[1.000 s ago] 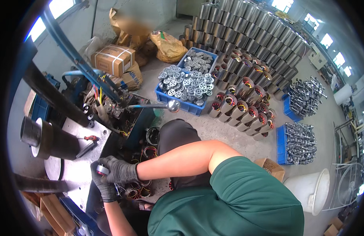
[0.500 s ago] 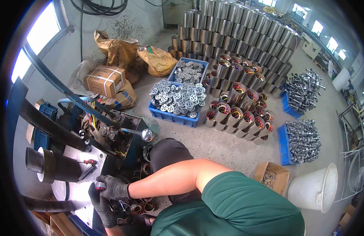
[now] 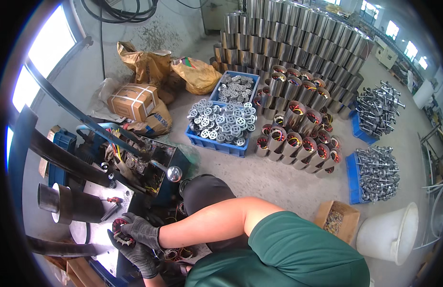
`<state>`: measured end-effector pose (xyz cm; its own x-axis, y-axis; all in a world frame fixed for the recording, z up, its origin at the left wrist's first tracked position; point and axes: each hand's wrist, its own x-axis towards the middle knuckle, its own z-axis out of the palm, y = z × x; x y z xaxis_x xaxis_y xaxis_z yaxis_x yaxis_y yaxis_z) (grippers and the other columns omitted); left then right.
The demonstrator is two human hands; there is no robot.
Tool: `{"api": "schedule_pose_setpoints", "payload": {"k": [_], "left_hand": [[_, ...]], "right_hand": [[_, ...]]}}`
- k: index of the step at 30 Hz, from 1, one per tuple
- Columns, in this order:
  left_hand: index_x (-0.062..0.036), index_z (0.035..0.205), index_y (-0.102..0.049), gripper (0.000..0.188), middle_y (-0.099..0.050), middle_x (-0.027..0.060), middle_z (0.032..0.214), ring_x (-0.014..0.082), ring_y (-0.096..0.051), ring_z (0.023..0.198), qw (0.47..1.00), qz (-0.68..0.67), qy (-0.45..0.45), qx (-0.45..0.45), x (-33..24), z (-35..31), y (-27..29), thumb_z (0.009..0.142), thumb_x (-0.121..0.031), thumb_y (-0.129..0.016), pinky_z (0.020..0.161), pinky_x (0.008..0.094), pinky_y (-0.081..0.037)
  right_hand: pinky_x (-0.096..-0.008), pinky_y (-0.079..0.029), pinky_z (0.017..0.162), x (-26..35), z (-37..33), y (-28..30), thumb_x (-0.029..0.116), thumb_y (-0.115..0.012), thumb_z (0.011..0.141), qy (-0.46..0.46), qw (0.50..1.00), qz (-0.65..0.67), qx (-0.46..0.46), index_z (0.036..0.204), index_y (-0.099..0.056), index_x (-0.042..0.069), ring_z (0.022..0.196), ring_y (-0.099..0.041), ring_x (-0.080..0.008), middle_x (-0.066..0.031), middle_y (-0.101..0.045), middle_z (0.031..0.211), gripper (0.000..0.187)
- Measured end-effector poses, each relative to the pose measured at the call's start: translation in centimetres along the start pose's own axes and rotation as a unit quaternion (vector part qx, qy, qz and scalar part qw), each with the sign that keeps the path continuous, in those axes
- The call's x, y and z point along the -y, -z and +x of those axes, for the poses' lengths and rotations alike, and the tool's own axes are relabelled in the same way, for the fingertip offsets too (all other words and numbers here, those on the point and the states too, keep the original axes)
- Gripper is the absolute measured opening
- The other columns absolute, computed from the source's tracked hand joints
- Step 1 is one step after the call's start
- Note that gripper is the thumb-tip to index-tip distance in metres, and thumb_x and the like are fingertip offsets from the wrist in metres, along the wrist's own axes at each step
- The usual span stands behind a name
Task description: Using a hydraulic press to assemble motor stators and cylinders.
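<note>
A ring-shaped motor stator (image 3: pixel 120 227) with red windings and pale lacing is tilted between my gloved hands, over the edge of a light metal plate (image 3: pixel 104 248). My right hand (image 3: pixel 141 230) is closed round its right side. From below, my left hand (image 3: pixel 135 254) grips its lower edge, fingers partly hidden. Beyond them on the plate lie a red-handled screwdriver (image 3: pixel 114 200) and a short dark bar (image 3: pixel 110 212). A thick dark steel cylinder (image 3: pixel 80 203) with a collar lies sideways at the plate's left.
A lever with a shiny ball knob (image 3: pixel 174 173) reaches across a parts-filled bin (image 3: pixel 176 160). Blue crates (image 3: pixel 216 145) hold metal end covers. Steel tubes with wound stators (image 3: pixel 293 143) stand on the floor; a cardboard box (image 3: pixel 343 227) and white bucket (image 3: pixel 381 234) are at right.
The stator has come into fuller view between my hands, its red windings now showing where only a small part showed before. The whole view has shifted slightly.
</note>
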<state>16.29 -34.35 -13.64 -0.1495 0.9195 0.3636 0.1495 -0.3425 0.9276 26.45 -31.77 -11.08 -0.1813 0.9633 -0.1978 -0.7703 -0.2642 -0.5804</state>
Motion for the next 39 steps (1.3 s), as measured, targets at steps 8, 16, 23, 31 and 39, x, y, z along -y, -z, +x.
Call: {"api": "schedule_pose_setpoints", "payload": {"k": [8,16,23,31,39], "left_hand": [[-0.0039,0.149,-0.047,0.086,-0.065,0.0085,0.131,0.0205,-0.065,0.117,0.983,0.165,-0.055,0.051,-0.3,1.4,1.7,0.075,-0.008,-0.091,0.105,0.0346,-0.052],[-0.003,0.157,-0.037,0.104,-0.058,0.0122,0.141,0.0267,-0.06,0.125,0.987,0.125,-0.003,0.103,-0.5,2.1,2.6,0.068,0.006,-0.089,0.112,0.0398,-0.048],[-0.0143,0.168,-0.014,0.117,-0.052,0.0162,0.143,0.0292,-0.06,0.124,0.998,-0.022,0.031,0.05,3.1,2.9,5.1,0.077,0.006,-0.085,0.108,0.042,-0.051],[-0.0042,0.147,-0.047,0.092,-0.06,0.01,0.134,0.0236,-0.061,0.121,0.996,0.081,-0.027,0.003,-4.0,4.6,6.0,0.066,-0.009,-0.09,0.105,0.0371,-0.05],[0.0023,0.146,-0.044,0.092,-0.059,0.0123,0.134,0.0232,-0.06,0.123,0.941,0.177,-0.265,-0.114,-11.4,19.3,12.9,0.069,-0.002,-0.093,0.102,0.0357,-0.053]], "right_hand": [[-0.0345,-0.055,0.091,-0.7,-0.3,0.3,0.008,-0.06,0.093,0.012,1.0,-0.004,-0.026,0.129,-0.059,0.004,0.104,-0.066,-0.0211,-0.0146,-0.068,0.117,0.036],[-0.0333,-0.055,0.083,-1.7,0.8,0.1,0.01,-0.063,0.093,0.007,0.997,-0.016,-0.07,0.123,-0.061,0.006,0.096,-0.066,-0.0189,-0.0105,-0.068,0.108,0.03],[-0.0324,-0.053,0.089,-1.5,-0.3,-1.8,0.011,-0.068,0.09,0.044,0.997,-0.038,-0.042,0.124,-0.06,0.006,0.101,-0.064,-0.0189,-0.0108,-0.066,0.11,0.035],[-0.0345,-0.056,0.089,3.3,-2.9,-4.1,0.02,-0.073,0.098,-0.026,0.989,0.02,0.143,0.128,-0.057,0.011,0.101,-0.066,-0.0145,-0.0021,-0.068,0.109,0.036],[-0.0252,-0.054,0.073,2.2,-3.1,-2.7,0.024,-0.072,0.099,-0.131,0.975,-0.093,0.153,0.113,-0.068,0.008,0.082,-0.063,-0.0079,0.0,-0.067,0.097,0.022]]}}
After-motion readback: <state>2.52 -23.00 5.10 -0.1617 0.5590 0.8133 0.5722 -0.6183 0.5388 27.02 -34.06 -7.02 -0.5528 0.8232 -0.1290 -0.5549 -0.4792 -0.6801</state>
